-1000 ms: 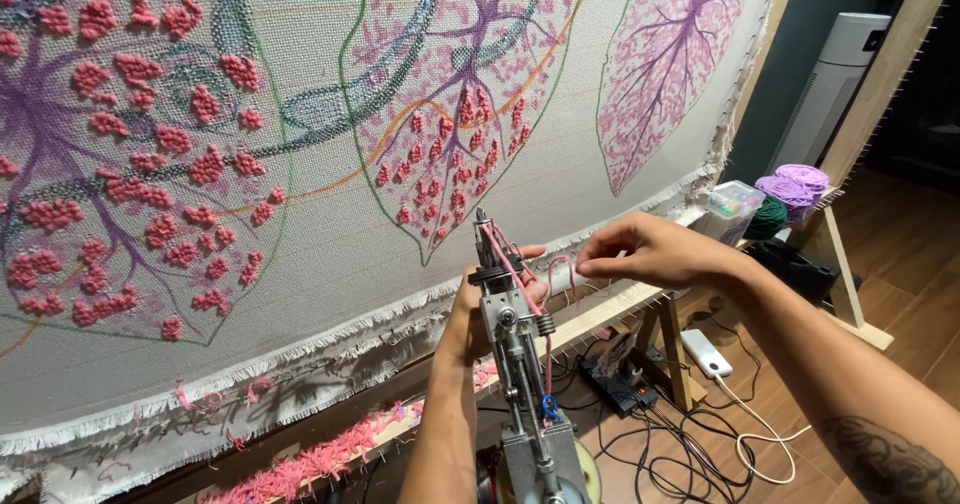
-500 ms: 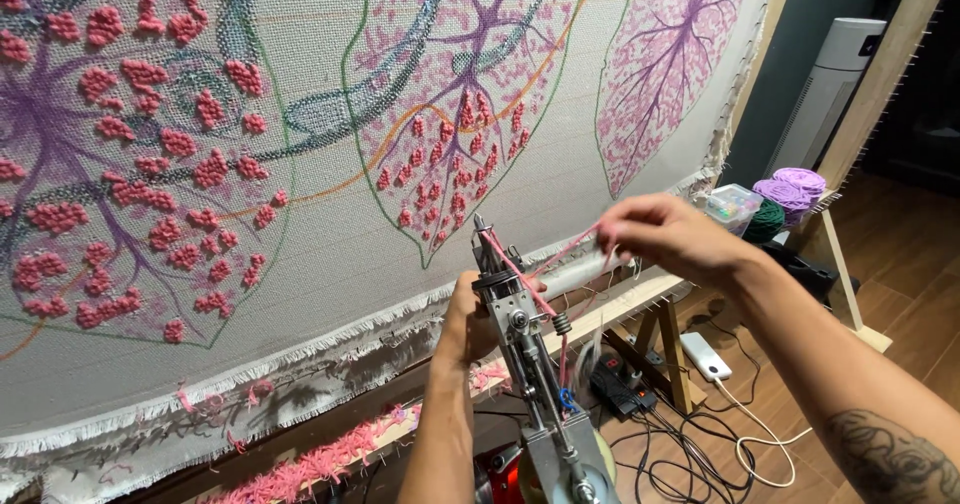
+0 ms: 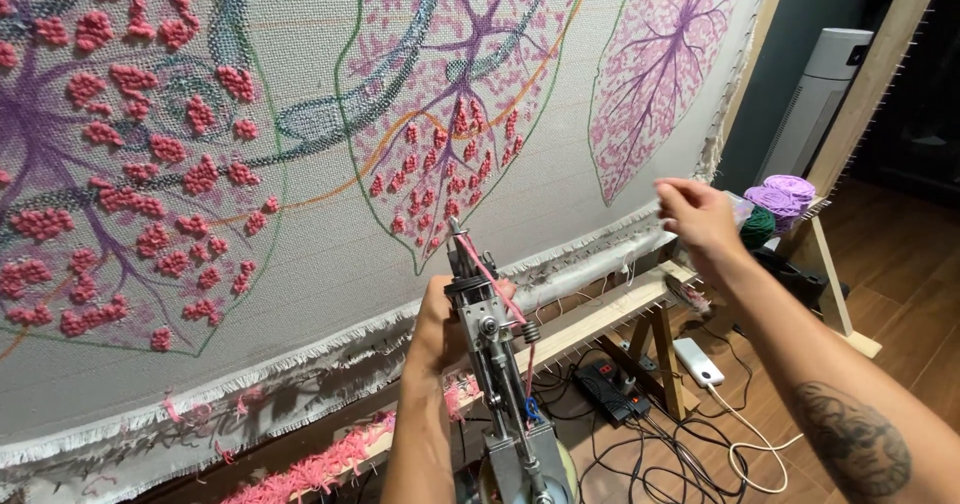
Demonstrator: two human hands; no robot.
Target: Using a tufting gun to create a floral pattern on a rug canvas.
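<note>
Presently the left hand (image 3: pixel 437 316) gripped the tufting gun (image 3: pixel 497 364) below the stretched cloth (image 3: pixel 300 234), fingers wrapped round its body, while the right hand (image 3: pixel 697 216) pinched pink yarn (image 3: pixel 487 269), best drawn taut and straight to avoid snagging.

Left hand (image 3: pixel 437 316) grips a metal tufting gun (image 3: pixel 497 364) threaded with pink yarn (image 3: pixel 490 270); right hand (image 3: pixel 697 216) raised beside the leaf-patterned grey tufting cloth (image 3: pixel 330 234).
</note>
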